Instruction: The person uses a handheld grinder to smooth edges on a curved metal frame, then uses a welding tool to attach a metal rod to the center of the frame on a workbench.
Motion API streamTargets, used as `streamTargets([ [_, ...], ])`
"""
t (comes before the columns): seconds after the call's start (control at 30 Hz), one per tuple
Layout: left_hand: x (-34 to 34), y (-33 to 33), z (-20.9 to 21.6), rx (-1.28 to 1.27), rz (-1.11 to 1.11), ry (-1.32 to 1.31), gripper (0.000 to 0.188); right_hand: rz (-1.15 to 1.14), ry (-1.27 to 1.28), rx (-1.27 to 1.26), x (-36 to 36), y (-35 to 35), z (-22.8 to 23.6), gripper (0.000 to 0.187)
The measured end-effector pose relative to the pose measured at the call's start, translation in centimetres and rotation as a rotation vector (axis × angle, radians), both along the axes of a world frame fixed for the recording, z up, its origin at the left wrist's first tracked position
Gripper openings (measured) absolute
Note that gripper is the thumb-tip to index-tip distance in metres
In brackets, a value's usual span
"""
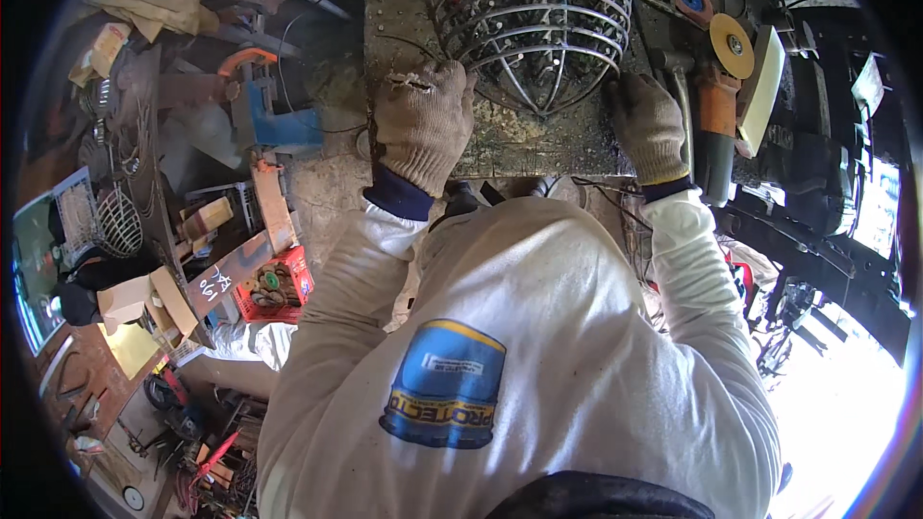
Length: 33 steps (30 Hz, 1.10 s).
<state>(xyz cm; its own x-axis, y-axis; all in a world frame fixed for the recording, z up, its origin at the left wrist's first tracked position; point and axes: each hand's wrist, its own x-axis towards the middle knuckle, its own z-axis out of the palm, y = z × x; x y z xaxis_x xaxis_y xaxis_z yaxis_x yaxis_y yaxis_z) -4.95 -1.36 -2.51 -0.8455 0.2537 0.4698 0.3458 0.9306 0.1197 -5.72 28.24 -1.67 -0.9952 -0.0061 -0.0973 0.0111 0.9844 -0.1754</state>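
Left hand point(423, 125), in a worn knit glove, rests fingers together and curled on the bench point(538, 149) near its front left corner, touching the lower left rim of the wire basket point(534, 19). The basket, domed and made of bent rods, sits mid-bench toward the back. Right hand point(649, 125), gloved, lies near the front right edge just beside the basket's lower right rim, fingers bent; cannot tell if it grips anything; an orange angle grinder point(716, 101) lies just right of it.
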Motion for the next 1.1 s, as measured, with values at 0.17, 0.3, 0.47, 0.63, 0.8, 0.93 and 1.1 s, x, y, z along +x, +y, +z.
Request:
streamTargets([
  [0.17,-0.3,-0.2,-0.4,0.08,-0.049,-0.043,0.025,0.019,-0.002,0.019,-0.1,0.1,-0.5,0.035],
  [0.3,-0.5,-0.2,-0.5,0.058,-0.041,-0.059,0.024,0.011,0.069,-0.02,0.1,-0.3,-0.3,0.034],
  [0.47,-0.7,-0.4,-0.6,0.096,-0.041,-0.107,0.02,-0.027,0.012,-0.014,0.1,-0.6,0.4,0.032],
  [0.63,-1.1,-1.1,0.4,0.167,0.003,-0.336,0.02,-0.01,0.129,-0.126,0.5,-0.6,0.4,0.032],
  [0.8,-2.6,-5.5,2.6,0.256,-0.081,-0.41,0.018,-0.128,0.192,-0.422,2.2,-0.2,0.4,0.031],
  [0.93,-2.9,-9.0,2.3,0.246,-0.109,-0.384,0.018,-0.222,0.188,-0.415,4.3,-0.2,2.3,0.03],
  [1.1,-1.7,-7.5,3.2,0.25,-0.13,-0.36,0.022,-0.241,0.229,-0.382,6.3,0.3,1.5,0.032],
])
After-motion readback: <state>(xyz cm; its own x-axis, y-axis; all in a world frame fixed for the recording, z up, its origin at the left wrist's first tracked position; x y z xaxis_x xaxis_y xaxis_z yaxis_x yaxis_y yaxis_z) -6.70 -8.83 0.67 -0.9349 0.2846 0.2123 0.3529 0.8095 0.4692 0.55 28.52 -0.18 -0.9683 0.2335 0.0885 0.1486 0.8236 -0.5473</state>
